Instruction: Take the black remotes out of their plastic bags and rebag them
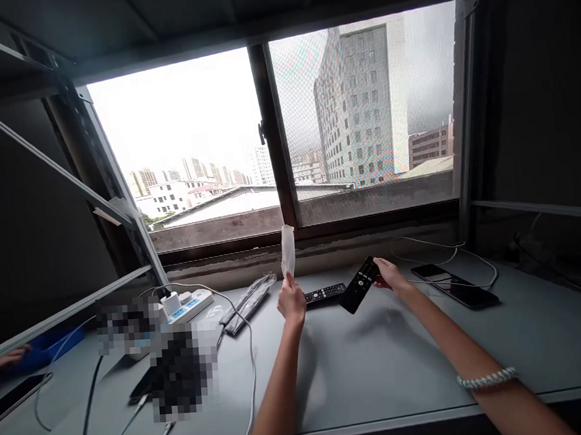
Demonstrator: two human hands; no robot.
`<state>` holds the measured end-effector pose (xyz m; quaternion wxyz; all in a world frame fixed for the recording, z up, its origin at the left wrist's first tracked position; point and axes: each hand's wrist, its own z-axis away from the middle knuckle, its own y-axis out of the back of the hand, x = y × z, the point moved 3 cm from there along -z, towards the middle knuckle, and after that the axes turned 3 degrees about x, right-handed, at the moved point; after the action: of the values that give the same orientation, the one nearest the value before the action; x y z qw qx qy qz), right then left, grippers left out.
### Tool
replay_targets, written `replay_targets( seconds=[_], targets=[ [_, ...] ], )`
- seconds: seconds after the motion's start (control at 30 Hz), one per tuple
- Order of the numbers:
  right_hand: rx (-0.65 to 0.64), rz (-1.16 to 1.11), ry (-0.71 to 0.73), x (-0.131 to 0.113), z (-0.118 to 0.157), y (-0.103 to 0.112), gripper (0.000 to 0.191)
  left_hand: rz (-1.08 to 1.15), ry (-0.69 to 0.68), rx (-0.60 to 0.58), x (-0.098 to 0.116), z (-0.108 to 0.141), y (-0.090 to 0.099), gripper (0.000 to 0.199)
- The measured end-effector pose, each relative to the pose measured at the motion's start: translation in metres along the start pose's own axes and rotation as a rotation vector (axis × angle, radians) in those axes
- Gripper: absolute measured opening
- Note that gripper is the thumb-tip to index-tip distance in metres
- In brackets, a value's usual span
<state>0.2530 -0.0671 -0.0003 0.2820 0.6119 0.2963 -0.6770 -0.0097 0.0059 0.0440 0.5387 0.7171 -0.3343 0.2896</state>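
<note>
In the head view, the right hand point(391, 278) is closed on the upper end of a black remote control point(355, 292), a slim handset with pale keys and a round light button, held tilted over the surface point(379, 376) toward its back edge. The left hand point(291, 299) pinches a whitish, translucent sleeve point(288, 250), which rises upright in front of the window point(207, 137). Between the two hands a second remote point(319, 296) lies near the back edge. The surface is smooth and grey; tall buildings show through the glass. Left of the left hand lie plastic-wrapped items point(250, 305), beside a power strip point(197, 306) with plugs in it. Dark flat devices point(465, 290) lie toward the back right corner, a pale cable across them. The front edge runs beneath both forearms, and between it and the held remote stretches grey top with soft arm shadows; metal uprights point(115, 169) flank the window
</note>
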Motion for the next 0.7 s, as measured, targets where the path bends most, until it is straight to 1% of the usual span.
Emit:
replay_targets(
  seconds=[0.1,0.2,0.27,0.37,0.53,0.7],
  targets=[
    [-0.126,0.025,0.005,-0.001,0.013,-0.017,0.018,-0.173,-0.018,0.030,0.001,0.002,0.000,0.056],
    [-0.205,0.041,-0.027,-0.001,0.022,-0.025,0.020,-0.270,0.001,0.026,0.000,0.002,0.000,0.051],
    [-0.241,0.036,-0.052,-0.002,0.025,-0.026,0.020,-0.305,0.016,0.003,-0.001,0.001,0.000,0.049],
    [-0.306,0.054,-0.050,-0.003,0.026,-0.024,0.017,-0.331,0.028,-0.023,-0.002,-0.001,0.001,0.051],
    [-0.324,0.246,-0.032,-0.003,0.031,-0.020,0.027,-0.350,0.025,-0.013,-0.002,0.000,0.003,0.049],
    [-0.373,0.392,-0.025,-0.003,0.039,-0.022,0.032,-0.361,0.044,-0.065,-0.005,0.001,0.001,0.041]
  ],
)
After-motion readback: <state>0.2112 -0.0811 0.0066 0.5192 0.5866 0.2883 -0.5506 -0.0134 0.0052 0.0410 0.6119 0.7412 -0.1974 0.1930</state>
